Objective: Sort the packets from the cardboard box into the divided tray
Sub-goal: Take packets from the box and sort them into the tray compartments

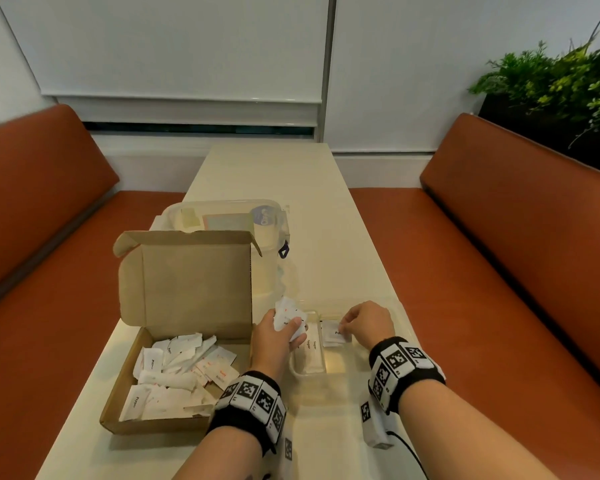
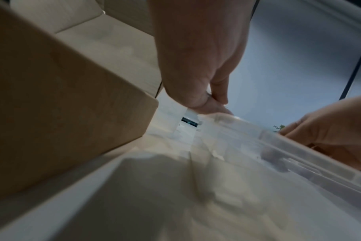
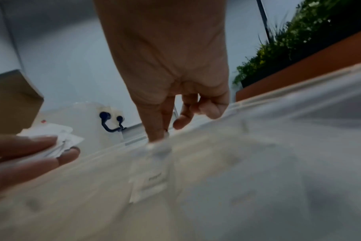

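Observation:
An open cardboard box [image 1: 173, 424] lies at the left with several white packets [image 1: 177, 372] inside. Right of it stands the clear divided tray [image 1: 400, 310]. My left hand [image 1: 274, 337] holds a bunch of white packets [image 1: 288, 315] over the tray's left end; the bunch of packets [image 3: 52, 137] also shows in the right wrist view. My right hand [image 1: 367, 323] pinches a small white pepper packet [image 1: 333, 333] that lies down in a middle compartment; the pepper packet [image 3: 150, 177] is blurred through the tray wall. A long sugar packet [image 1: 311, 348] lies in the left compartment.
A clear plastic lidded container [image 1: 229, 220] stands behind the box lid [image 1: 187, 278]. Orange bench seats [image 1: 499, 271] flank the cream table [image 1: 291, 174]. Green plants [image 1: 561, 81] sit at the far right. A tagged white device [image 1: 374, 427] lies near my right wrist.

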The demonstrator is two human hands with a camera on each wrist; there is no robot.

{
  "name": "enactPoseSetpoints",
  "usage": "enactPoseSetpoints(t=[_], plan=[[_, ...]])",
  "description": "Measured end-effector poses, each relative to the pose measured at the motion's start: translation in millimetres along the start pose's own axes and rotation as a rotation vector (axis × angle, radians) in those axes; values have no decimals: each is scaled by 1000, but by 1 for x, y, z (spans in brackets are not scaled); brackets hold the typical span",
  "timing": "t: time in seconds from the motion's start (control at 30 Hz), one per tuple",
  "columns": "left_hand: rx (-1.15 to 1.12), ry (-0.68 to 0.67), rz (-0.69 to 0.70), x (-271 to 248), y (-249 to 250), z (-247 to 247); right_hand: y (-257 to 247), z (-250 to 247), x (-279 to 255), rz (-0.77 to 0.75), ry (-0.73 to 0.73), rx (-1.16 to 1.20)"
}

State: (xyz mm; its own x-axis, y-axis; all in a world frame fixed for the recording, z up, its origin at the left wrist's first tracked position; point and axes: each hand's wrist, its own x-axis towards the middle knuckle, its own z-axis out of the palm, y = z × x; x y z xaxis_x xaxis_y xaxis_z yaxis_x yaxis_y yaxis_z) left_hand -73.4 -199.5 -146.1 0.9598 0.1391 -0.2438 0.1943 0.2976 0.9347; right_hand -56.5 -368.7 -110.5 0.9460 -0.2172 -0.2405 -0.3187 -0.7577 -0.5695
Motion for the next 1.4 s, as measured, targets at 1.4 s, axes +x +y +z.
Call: enactPoseSetpoints(t=[1.4], plan=[[97,-62,-19,-1,6,-2,1,27,4,-226,76,-273]])
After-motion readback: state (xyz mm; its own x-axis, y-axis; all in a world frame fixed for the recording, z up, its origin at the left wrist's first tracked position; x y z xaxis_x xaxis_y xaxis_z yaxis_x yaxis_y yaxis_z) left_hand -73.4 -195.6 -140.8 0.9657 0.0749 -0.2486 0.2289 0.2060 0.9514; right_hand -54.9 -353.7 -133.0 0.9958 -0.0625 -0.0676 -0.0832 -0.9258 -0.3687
